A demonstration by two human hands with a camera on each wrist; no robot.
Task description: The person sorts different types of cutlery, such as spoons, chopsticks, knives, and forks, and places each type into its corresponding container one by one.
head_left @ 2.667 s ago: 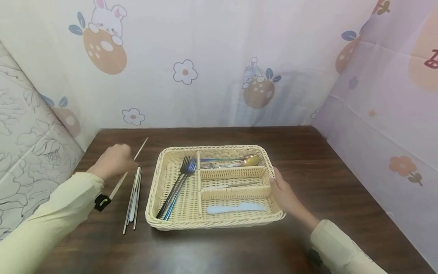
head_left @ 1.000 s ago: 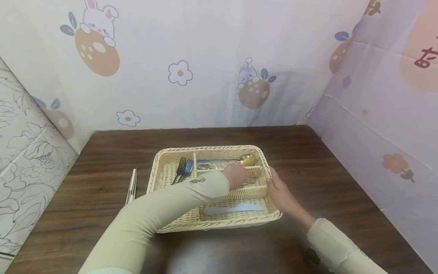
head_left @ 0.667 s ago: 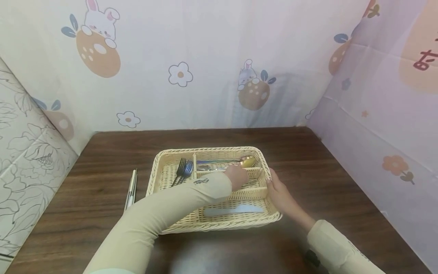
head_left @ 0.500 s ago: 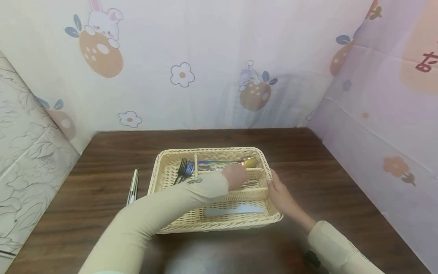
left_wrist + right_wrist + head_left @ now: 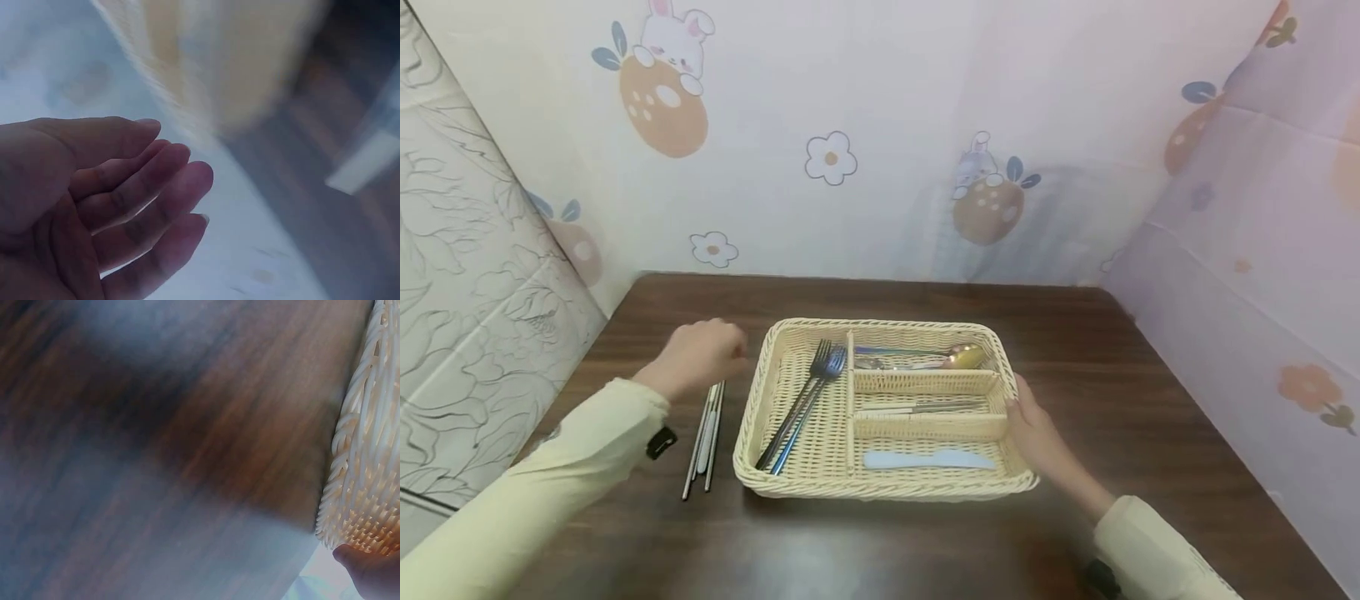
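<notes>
My left hand [image 5: 703,354] is in the air left of the wicker basket [image 5: 887,492], above the far end of several slim chopsticks [image 5: 706,442] on the table. In the left wrist view its fingers [image 5: 181,194] are loosely bent, with nothing between them. My right hand [image 5: 1037,429] holds the basket's right rim; most of its fingers are hidden. Inside the basket, two forks [image 5: 805,400] lie in the left compartment. Spoons [image 5: 964,357] are in the back compartment, slim chopsticks [image 5: 910,408] in the middle one, and a pale blue knife [image 5: 928,459] in the front one.
The basket stands on a dark wooden table [image 5: 865,550]. Behind it hangs a printed curtain [image 5: 880,233], with more cloth along the left and right sides. Wicker dividers [image 5: 925,427] separate the compartments.
My left hand carried a chopstick from the left into the middle compartment, released it, and came back left, now without it. That compartment holds more chopsticks. My right hand stays at the rim.
</notes>
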